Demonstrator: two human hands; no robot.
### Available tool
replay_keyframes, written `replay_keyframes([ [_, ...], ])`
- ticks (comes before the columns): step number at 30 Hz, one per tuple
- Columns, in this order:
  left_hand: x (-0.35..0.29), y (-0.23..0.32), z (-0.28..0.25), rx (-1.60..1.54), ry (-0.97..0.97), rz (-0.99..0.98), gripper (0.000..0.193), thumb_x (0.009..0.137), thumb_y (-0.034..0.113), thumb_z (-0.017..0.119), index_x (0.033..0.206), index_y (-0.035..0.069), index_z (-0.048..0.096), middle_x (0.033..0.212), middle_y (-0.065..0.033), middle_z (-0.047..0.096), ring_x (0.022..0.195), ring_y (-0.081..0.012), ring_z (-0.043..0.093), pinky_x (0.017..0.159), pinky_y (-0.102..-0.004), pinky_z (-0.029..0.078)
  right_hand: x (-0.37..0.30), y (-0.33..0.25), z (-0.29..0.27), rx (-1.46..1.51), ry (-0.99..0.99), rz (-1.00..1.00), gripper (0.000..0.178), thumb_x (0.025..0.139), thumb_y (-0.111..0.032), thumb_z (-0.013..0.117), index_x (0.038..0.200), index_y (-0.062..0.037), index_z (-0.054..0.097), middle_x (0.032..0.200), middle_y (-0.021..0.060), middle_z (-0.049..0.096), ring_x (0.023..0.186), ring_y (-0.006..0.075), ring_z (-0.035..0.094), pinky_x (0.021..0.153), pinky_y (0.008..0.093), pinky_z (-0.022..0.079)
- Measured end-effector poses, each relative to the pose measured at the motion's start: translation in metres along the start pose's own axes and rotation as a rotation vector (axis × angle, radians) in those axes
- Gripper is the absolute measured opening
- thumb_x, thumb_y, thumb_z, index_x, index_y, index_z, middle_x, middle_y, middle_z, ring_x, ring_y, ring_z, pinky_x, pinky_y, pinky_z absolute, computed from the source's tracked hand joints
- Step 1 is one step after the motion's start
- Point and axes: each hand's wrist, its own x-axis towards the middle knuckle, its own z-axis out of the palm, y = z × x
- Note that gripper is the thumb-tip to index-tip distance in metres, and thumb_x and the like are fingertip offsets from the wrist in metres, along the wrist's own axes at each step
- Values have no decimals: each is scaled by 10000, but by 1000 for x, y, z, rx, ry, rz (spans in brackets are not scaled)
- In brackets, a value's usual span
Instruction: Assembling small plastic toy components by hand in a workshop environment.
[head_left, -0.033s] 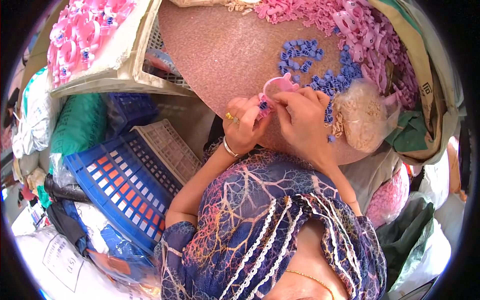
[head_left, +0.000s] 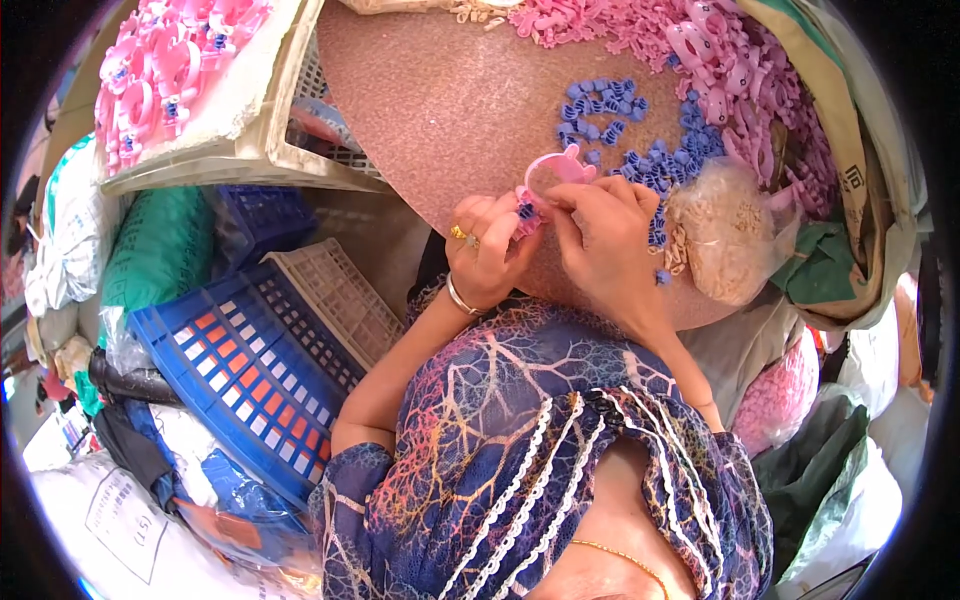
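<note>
Between my hands is a pink plastic ring-shaped piece (head_left: 541, 170) with small ear-like bumps, held over the near part of the round table. A small blue part (head_left: 526, 211) sits at its lower left end. My left hand (head_left: 484, 245), wearing rings and a bangle, is closed around that end. With thumb and fingers pinched, my right hand (head_left: 612, 238) grips the other side of the ring, partly covering it. Loose blue plastic parts (head_left: 660, 168) lie just beyond my right hand, some in a small cluster (head_left: 600, 108) farther off.
Pink plastic pieces (head_left: 745, 110) heap along the table's far right. A clear bag of beige parts (head_left: 728, 235) rests by the right edge. At far left, a cream crate (head_left: 270, 125) bears pink pieces with blue parts (head_left: 165, 80). Below it stands a blue basket (head_left: 160, 325).
</note>
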Motion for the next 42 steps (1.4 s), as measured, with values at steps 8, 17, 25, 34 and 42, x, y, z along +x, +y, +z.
replay_keyframes([
  [8,0,0,-1,39,35,73,462,719,43,837,1066,21,532,1059,-172,693,834,-285,633,770,-410,517,-1,-1,5,145,12,-33,191,744,-54,759,921,-109,711,792,2,688,803,187,616,818,363,350],
  [17,-1,2,-4,127,3,163,304,804,48,751,1031,26,551,1036,-178,693,832,-257,632,768,-386,521,-6,-2,6,113,-27,122,282,754,-41,772,1022,-60,687,795,50,710,721,201,636,779,342,411],
  [25,4,-3,-5,169,3,206,184,840,42,678,998,35,585,1036,-185,690,835,-248,631,749,-370,524,2,-4,15,515,-8,469,363,758,2,766,1090,-2,620,850,146,709,713,192,692,654,295,529],
  [34,5,7,-1,128,-29,-175,466,671,111,863,1041,29,592,879,-146,633,784,-338,604,708,-440,479,38,32,-3,412,9,292,133,804,-49,766,904,-17,683,828,56,652,700,115,583,617,262,465],
  [42,9,17,-1,224,-86,-189,451,666,122,852,1022,46,586,833,-95,665,785,-297,603,781,-417,466,138,66,51,-20,122,-182,141,817,-52,599,915,-50,700,906,136,651,902,312,641,816,392,504],
])
